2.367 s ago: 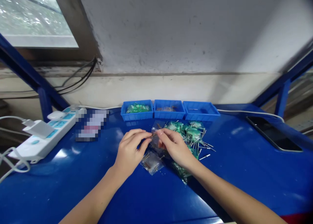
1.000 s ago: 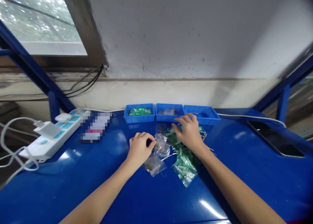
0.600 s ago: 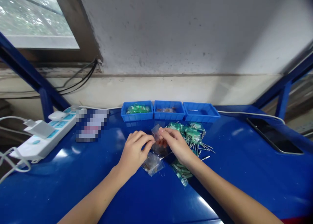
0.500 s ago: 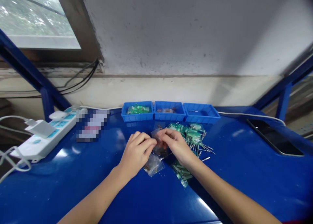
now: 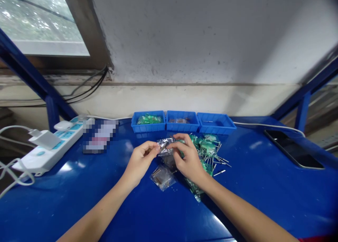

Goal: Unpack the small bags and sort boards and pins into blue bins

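Both my hands hold one small clear plastic bag (image 5: pixel 165 144) of brownish pins a little above the blue table (image 5: pixel 79 199). My left hand (image 5: pixel 141 161) pinches its left edge with thumb and forefinger. My right hand (image 5: pixel 186 157) pinches its right edge. A second clear bag (image 5: pixel 162 177) of pins lies on the table just under my hands. Green-tinted bags (image 5: pixel 207 147) and loose metal pins (image 5: pixel 219 163) are piled to the right of my right hand.
Three blue trays stand in a row at the back: left tray (image 5: pixel 148 121) with green bags, middle tray (image 5: pixel 182 120), right tray (image 5: pixel 216 123). A white power strip (image 5: pixel 50 147) with a plugged charger lies far left. A dark phone (image 5: pixel 293 148) lies far right.
My right hand reached to the middle tray and came back. Both hands now hold a clear bag raised between them, where shortly before they worked low over the pile.
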A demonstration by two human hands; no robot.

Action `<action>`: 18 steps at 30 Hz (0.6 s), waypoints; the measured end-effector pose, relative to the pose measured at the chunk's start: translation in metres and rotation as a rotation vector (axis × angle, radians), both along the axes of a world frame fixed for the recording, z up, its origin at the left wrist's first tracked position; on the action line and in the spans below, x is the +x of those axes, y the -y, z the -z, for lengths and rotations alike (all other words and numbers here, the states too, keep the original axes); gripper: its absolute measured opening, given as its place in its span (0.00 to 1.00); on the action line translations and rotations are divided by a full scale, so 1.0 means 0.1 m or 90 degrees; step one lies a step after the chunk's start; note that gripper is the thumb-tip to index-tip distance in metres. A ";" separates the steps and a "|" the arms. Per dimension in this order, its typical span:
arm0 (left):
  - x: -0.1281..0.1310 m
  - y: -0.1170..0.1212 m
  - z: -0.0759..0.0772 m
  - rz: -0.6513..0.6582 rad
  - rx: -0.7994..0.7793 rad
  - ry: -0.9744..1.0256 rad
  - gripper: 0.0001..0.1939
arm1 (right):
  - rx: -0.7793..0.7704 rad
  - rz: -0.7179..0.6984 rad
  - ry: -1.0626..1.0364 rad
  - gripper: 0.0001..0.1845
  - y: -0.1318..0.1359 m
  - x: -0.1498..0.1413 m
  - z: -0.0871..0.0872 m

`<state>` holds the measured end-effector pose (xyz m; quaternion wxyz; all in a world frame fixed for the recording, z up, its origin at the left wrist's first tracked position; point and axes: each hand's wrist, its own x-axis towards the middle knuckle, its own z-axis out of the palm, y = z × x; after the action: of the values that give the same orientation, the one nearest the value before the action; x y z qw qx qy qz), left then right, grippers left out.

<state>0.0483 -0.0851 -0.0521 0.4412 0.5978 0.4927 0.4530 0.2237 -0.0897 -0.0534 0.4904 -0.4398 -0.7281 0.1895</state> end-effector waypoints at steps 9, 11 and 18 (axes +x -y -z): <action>0.03 0.11 -0.03 0.045 0.526 -0.329 0.06 | -0.254 -0.047 -0.101 0.13 0.05 -0.11 -0.14; 0.06 0.12 -0.04 0.049 0.519 -0.335 0.05 | -0.215 -0.016 -0.119 0.12 0.02 -0.09 -0.15; 0.11 0.13 0.04 0.062 0.245 -0.493 0.19 | 0.221 0.290 -0.232 0.08 -0.22 0.47 -0.60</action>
<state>0.0594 -0.0982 -0.0556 0.1255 0.8175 0.4995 0.2578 0.2707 -0.0678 0.0063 0.7097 -0.4604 -0.5328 0.0237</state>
